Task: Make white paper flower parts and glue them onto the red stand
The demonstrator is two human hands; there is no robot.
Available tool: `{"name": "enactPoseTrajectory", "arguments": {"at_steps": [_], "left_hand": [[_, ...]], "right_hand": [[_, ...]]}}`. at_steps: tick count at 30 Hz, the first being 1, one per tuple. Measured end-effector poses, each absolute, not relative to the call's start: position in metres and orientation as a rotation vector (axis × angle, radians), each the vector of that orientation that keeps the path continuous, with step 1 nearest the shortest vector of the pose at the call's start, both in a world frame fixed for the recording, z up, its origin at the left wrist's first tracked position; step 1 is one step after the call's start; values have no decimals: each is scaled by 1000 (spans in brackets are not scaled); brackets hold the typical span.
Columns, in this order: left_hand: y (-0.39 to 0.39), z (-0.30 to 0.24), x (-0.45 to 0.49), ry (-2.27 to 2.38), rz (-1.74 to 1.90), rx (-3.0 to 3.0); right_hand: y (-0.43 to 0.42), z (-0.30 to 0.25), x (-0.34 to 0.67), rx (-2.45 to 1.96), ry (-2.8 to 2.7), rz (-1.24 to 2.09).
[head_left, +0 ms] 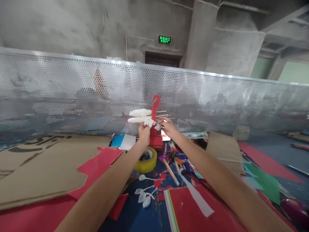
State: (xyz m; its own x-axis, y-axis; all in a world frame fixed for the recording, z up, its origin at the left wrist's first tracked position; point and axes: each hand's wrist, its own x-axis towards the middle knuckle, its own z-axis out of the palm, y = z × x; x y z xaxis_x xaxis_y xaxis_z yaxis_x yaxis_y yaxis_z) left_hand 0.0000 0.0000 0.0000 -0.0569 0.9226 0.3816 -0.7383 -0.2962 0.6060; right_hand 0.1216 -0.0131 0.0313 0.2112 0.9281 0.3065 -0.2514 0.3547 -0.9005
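My left hand (144, 132) pinches a white crumpled piece (149, 122), either tissue or thin plastic, against a red upright stand. On the other side of the stand, my right hand (169, 126) has its fingers closed at a smaller white tuft (158, 127). The red stand (155, 111) has a looped top and rises from a red block base (156, 141). Two long white wrapped pieces (140, 112) lie crosswise at the stand, with thin sticks (162, 111) showing at the right. How the pieces are fixed to the stand is hidden.
A yellow tape roll (146, 162) stands below my hands. Cardboard (36, 164) and red sheets (98, 166) cover the left; a red paper stack (205, 209) lies front right. White leaf shapes (146, 201) and scraps litter the blue table. A perforated metal screen (116, 93) stands behind.
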Motion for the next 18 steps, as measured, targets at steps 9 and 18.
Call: {"name": "enactPoseTrajectory", "arguments": {"at_steps": [9,18], "left_hand": [[5,-4,1,301,1691,910],[4,-3,2,301,1717,882]], "right_hand": [[-14,24,113,-749,-989,885],[-16,18,127,-748,-1254,593]]}}
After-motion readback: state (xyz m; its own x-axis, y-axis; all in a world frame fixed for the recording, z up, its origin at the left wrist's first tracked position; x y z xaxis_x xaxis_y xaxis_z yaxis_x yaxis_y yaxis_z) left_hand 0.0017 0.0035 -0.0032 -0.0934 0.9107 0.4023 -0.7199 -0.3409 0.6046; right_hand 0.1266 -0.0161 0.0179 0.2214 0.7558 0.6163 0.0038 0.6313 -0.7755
